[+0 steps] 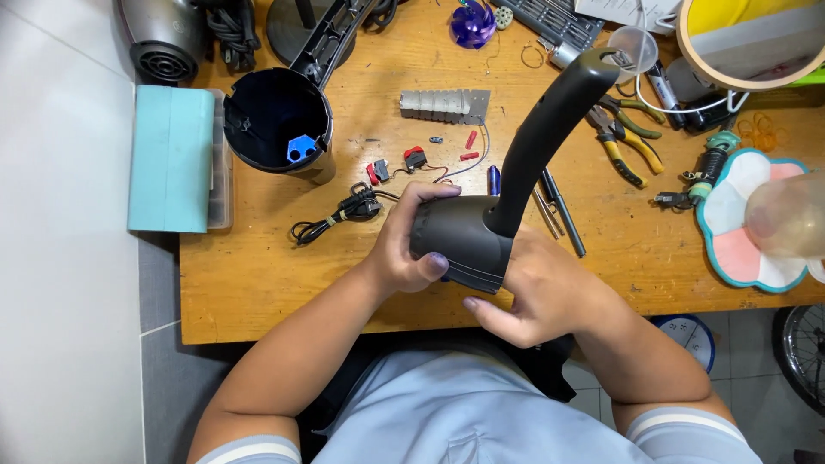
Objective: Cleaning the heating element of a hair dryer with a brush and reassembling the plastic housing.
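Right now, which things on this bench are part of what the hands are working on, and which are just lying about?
In hand:
- dark hair dryer shell
- left hand
- right hand

Lying about:
- yellow-handled pliers
- black round housing
- purple fan wheel
- coiled black cord
- teal box

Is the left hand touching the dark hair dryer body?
Touching. The head view shows the left hand wrapped around the end of the hair dryer body, fingers curled over its top with no gap.
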